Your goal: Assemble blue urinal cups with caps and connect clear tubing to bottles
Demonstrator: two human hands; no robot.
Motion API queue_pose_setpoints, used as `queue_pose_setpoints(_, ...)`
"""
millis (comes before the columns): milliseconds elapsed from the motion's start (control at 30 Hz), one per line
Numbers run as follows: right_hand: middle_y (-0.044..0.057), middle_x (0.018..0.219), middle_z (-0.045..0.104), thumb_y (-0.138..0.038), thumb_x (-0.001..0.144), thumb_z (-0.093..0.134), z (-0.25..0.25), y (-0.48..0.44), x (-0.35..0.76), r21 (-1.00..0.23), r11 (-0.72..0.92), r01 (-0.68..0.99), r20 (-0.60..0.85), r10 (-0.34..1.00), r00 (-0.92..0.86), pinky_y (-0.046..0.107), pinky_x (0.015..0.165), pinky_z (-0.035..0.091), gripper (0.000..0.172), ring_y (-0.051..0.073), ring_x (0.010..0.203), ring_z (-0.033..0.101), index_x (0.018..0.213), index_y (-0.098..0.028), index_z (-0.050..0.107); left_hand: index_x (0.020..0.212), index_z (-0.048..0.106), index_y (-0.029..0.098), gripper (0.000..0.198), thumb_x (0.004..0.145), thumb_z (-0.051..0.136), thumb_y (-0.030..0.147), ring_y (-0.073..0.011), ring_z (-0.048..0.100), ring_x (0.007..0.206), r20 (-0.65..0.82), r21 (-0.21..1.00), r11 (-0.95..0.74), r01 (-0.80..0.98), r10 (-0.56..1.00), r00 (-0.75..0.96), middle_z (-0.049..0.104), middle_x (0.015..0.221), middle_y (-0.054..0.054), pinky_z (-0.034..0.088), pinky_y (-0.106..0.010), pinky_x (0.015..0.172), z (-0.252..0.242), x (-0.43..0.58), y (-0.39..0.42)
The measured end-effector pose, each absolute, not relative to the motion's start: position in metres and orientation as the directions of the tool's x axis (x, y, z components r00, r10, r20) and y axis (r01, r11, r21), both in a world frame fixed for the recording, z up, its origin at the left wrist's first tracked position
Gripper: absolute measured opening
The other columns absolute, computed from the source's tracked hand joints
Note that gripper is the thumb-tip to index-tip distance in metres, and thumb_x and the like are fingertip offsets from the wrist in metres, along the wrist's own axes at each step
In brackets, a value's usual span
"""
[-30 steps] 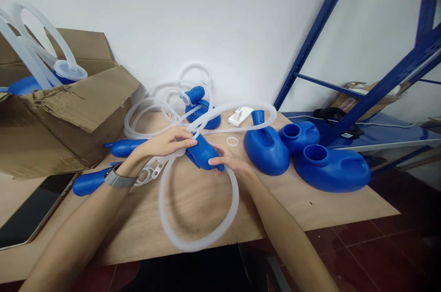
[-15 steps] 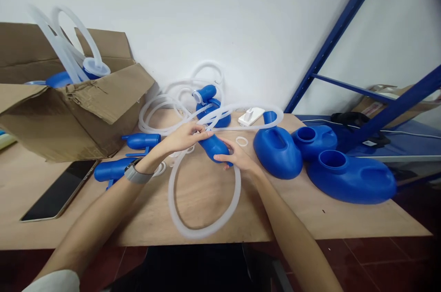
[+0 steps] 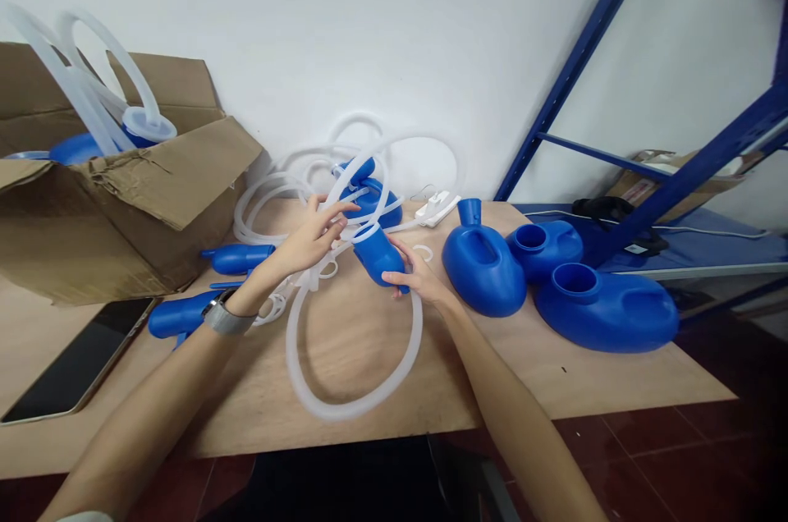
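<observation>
My right hand (image 3: 419, 272) is wrapped round the lower end of a blue plastic urinal head (image 3: 377, 258), a hollow tube-shaped piece tilted with its wide mouth up and to the left. A thin white ring (image 3: 365, 232) sits at that mouth. Just left of it, my left hand (image 3: 315, 236) has its fingers spread, close to the translucent hose; whether it touches the hose I cannot tell. One loop of the translucent hose (image 3: 345, 410) hangs below both hands over the table. Behind them, more hose coils lie over a blue bottle (image 3: 387, 214).
Three blue bottles (image 3: 486, 276) stand at the right, near a blue metal shelf (image 3: 572, 54). To the left are a cardboard box (image 3: 185, 194) with hoses, a phone (image 3: 80, 358) and two blue heads (image 3: 243, 258). A white plug strip (image 3: 438, 208) lies behind on the wooden table (image 3: 505, 382).
My left hand has let go of the blue head's mouth and moved left, its fingers spreading. The hose behind has risen into a higher arc. My right hand keeps its grip.
</observation>
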State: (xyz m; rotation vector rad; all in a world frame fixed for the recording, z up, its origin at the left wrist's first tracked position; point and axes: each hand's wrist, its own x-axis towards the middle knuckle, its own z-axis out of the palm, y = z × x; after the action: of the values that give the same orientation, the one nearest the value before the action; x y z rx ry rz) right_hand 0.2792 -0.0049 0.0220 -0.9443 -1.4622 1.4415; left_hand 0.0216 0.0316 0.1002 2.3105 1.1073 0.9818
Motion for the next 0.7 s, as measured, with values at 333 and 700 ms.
queue_pose_setpoints(333,0.010,0.121,0.072,-0.042,0.070,0.095,0.018,-0.001,0.279,-0.997,0.078,0.008,0.071,0.945,-0.320,0.023,0.045,0.053,0.093,0.009,0.056,0.061,0.152,-0.024,0.055,0.103,0.079,0.022,0.025,0.101,0.061,0.039,-0.0310,0.051,0.142,0.670,0.309,-0.833,0.459,0.533,0.516,0.050,0.144,-0.013,0.041,-0.049,0.124,0.103,0.030,0.020)
queue_pose_setpoints(700,0.010,0.129,0.070,-0.041,0.065,0.096,0.019,-0.004,0.282,-0.994,0.099,-0.042,0.107,0.932,-0.345,0.024,0.050,0.057,0.102,0.010,0.062,0.062,0.156,-0.023,0.052,0.087,0.077,0.021,0.025,0.096,0.066,0.041,-0.0274,0.062,0.119,0.760,0.322,-0.779,0.538,0.551,0.343,0.063,0.122,-0.011,0.054,-0.045,0.107,0.108,0.031,0.016)
